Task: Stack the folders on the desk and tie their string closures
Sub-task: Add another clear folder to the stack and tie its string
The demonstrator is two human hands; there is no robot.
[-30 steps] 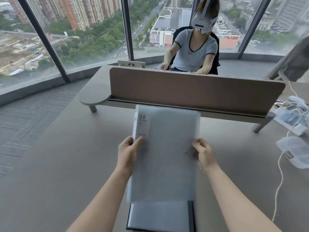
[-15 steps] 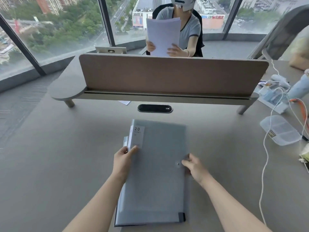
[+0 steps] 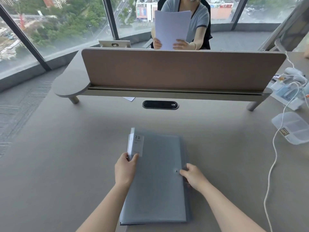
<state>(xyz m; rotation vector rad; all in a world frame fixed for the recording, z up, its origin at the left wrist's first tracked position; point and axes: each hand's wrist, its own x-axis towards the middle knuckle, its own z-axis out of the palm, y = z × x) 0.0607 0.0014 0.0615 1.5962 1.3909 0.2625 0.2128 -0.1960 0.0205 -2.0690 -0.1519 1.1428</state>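
A stack of translucent grey plastic folders (image 3: 157, 178) lies flat on the grey desk (image 3: 66, 156). Its spine edge is pinched by the left hand (image 3: 125, 169); the right hand (image 3: 194, 178) is closed on the opposite edge beside the button closure (image 3: 176, 171). The covers are judged light, flexible and slippery, best gripped at the edges.

Two folders (image 3: 157, 178), two hands, one plastic box (image 3: 294, 127)

Divider panel (image 3: 182, 69), clear plastic box (image 3: 294, 127)
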